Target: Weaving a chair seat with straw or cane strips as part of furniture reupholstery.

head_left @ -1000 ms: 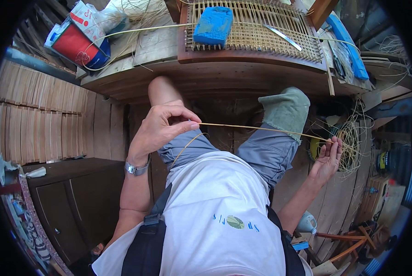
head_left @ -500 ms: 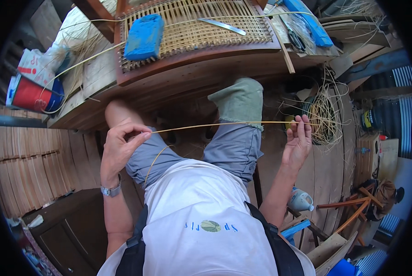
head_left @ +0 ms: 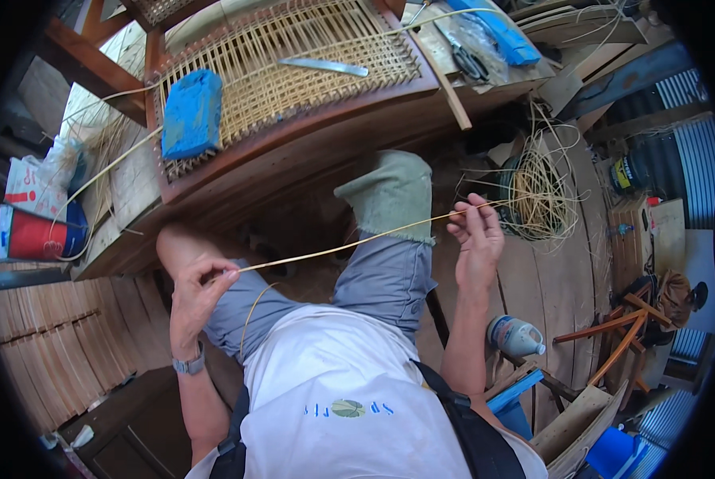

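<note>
Pale cane strand (head_left: 349,243) stretches taut between left hand (head_left: 198,291) and right hand (head_left: 475,239), both pinching it, keeping it straight.

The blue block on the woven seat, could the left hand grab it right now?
Probably not yet: the left hand is pinching the cane strand, and the blue block lies beyond the raised knee.

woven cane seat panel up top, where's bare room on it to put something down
Free: the middle of the woven cane seat panel, between the blue block on its left and the flat metal blade near its far edge. Crowded: the wooden bench end right of it, with black-handled scissors and blue flat tool.
</note>
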Tool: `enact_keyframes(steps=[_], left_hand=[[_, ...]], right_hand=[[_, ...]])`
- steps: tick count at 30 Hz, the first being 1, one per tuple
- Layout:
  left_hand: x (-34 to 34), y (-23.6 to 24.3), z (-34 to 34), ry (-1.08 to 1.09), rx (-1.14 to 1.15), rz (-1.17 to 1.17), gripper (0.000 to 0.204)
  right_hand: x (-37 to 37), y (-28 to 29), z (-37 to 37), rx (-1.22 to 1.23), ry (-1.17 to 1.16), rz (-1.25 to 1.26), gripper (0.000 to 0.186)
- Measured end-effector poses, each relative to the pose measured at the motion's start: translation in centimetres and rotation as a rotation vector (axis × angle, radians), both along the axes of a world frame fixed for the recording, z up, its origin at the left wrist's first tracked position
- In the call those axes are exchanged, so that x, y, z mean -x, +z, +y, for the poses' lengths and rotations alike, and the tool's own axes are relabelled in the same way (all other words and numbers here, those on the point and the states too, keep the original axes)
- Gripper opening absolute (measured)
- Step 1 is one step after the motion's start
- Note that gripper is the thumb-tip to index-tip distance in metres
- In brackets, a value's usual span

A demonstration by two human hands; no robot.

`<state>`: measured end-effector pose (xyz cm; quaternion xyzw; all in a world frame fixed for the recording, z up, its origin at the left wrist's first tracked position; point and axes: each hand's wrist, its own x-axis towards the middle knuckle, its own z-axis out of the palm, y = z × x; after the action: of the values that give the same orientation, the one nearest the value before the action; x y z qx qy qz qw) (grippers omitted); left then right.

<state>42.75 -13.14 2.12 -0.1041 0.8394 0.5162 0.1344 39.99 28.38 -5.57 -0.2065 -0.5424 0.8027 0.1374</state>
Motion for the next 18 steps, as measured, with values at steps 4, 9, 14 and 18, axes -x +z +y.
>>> enact_keyframes(steps=[4,9,14,18], left_hand=[[-0.8,-0.5,-0.8,0.018,0.048,-0.01,0.015],[-1.7,-2.4,-1.5,0.05,0.066,-0.108,0.015],[-2.2,-2.0,-1.2,0.045,0.16,-0.128,0.016],[-2.1,-3.2,-1.3,0.0,0.116,-0.103,0.014]], right_hand=[[0.9,2.1,-1.1,-0.216,0.151,-0.19,0.023],[4.2,4.4,0.1,-0.814,0.574,-0.218,0.017],[23.0,2.4,10.0,-1.266,0.091,0.224,0.027],[37.2,-3.0,23.7,-1.711,0.349,-0.125,0.051]])
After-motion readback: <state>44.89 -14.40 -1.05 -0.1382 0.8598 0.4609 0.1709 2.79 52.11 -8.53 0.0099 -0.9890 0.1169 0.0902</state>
